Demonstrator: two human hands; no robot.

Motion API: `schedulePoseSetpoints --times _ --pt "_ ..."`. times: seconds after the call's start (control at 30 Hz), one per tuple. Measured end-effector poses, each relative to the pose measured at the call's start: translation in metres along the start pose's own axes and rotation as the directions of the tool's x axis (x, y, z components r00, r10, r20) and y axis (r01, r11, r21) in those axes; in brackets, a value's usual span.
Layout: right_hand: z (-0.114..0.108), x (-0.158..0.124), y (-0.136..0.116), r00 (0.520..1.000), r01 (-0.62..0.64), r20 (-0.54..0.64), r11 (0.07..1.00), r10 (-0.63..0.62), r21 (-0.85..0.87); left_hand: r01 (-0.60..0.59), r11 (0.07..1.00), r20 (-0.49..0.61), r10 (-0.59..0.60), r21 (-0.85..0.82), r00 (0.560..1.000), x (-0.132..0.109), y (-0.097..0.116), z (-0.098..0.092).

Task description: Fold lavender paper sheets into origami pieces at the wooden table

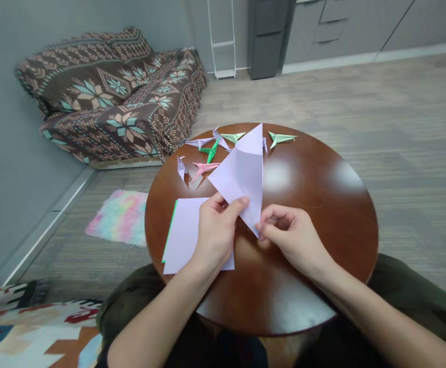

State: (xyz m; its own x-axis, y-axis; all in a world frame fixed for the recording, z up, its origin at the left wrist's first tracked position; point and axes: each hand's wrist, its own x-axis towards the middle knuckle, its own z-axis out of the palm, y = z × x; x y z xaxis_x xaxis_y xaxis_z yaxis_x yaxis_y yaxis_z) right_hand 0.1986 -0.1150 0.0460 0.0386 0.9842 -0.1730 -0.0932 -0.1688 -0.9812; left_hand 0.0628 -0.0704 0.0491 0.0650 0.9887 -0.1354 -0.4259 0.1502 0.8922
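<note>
Left hand (215,235) and right hand (292,240) pinched, it seemed, a folded lilac paper sheet (244,179) over the wooden bench (315,204); a loose pinch could let the crease slip crooked.

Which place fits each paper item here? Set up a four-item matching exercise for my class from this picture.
Things:
1. Pink folded paper model
2. Flat lilac paper sheet
3. Folded lilac paper sheet
4. Fluffy rainbow-coloured mat

Places:
A. Held between the left hand and right hand
B. On the floor, beside the round wooden table
C. On the table, partly under the left hand
D. On the table, among other folded paper models

Pairs: 1-D, 2-C, 3-A, 4-B
</note>
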Motion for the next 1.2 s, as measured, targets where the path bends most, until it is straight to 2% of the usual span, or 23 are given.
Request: schedulePoseSetpoints --times 0.07,0.17,0.27,0.33,0.37,0.43,0.5,0.53,0.57,0.6,0.63,0.73,0.8,0.93,1.03,1.1,1.2 --pt "0.001 -0.002 -0.001 1.0 -0.014 0.026 0.999 0.015 -0.028 -0.008 1.0 -0.029 0.008 -0.009 1.0 0.002 0.003 0.0" --pt "0.002 -0.003 -0.001 0.991 -0.031 0.126 0.996 0.041 -0.079 -0.022 1.0 -0.052 0.022 -0.008 0.998 0.006 0.006 -0.002" --pt "-0.004 0.001 -0.002 0.983 -0.017 0.178 0.994 0.035 -0.106 0.007 0.997 0.003 -0.007 0.073 1.0 0.01 0.008 -0.008" --pt "-0.013 0.007 -0.002 0.995 0.019 0.095 0.998 -0.014 -0.055 0.058 0.986 0.083 -0.072 0.154 0.994 0.01 0.009 -0.011" --pt "-0.019 0.011 -0.003 0.997 0.074 0.019 0.997 -0.073 -0.009 0.082 0.977 0.122 -0.108 0.194 0.987 0.01 0.009 -0.012" --pt "-0.033 0.019 -0.005 0.97 0.219 -0.116 0.975 -0.213 0.041 0.116 0.957 0.187 -0.169 0.268 0.968 0.01 0.01 -0.015" --pt "-0.048 0.025 -0.009 0.909 0.329 -0.264 0.944 -0.322 -0.018 0.121 0.937 0.236 -0.206 0.329 0.95 0.01 0.013 -0.016" --pt "-0.056 0.027 -0.011 0.864 0.375 -0.333 0.924 -0.377 -0.075 0.113 0.931 0.255 -0.209 0.347 0.944 0.01 0.014 -0.017" --pt "-0.062 0.029 -0.014 0.824 0.419 -0.367 0.9 -0.432 -0.119 0.103 0.93 0.271 -0.207 0.354 0.94 0.011 0.016 -0.017" --pt "-0.068 0.03 -0.016 0.804 0.444 -0.369 0.884 -0.466 -0.148 0.096 0.932 0.281 -0.203 0.35 0.938 0.012 0.017 -0.018" --pt "-0.074 0.03 -0.019 0.808 0.449 -0.341 0.877 -0.48 -0.17 0.096 0.936 0.286 -0.2 0.339 0.937 0.013 0.018 -0.019" --pt "-0.084 0.028 -0.025 0.912 0.339 -0.162 0.916 -0.376 -0.217 0.133 0.948 0.27 -0.214 0.289 0.939 0.016 0.021 -0.02" --pt "-0.087 0.025 -0.029 0.945 0.299 -0.063 0.924 -0.322 -0.239 0.153 0.954 0.244 -0.217 0.258 0.945 0.017 0.022 -0.02" --pt "-0.089 0.022 -0.033 0.962 0.272 0.049 0.916 -0.269 -0.295 0.171 0.972 0.177 -0.2 0.164 0.964 0.018 0.025 -0.02" --pt "-0.085 0.024 -0.03 0.978 0.207 0.027 0.948 -0.206 -0.241 0.117 0.993 0.14 -0.113 -0.024 0.984 0.014 0.026 -0.018" --pt "-0.077 0.025 -0.024 0.989 0.149 0.009 0.973 -0.15 -0.175 0.049 0.995 0.174 -0.033 -0.091 0.984 0.01 0.022 -0.015" --pt "-0.057 0.022 -0.016 0.993 0.089 0.089 0.992 -0.081 -0.091 0.019 0.997 0.258 -0.038 0.078 0.965 0.005 0.013 -0.011"
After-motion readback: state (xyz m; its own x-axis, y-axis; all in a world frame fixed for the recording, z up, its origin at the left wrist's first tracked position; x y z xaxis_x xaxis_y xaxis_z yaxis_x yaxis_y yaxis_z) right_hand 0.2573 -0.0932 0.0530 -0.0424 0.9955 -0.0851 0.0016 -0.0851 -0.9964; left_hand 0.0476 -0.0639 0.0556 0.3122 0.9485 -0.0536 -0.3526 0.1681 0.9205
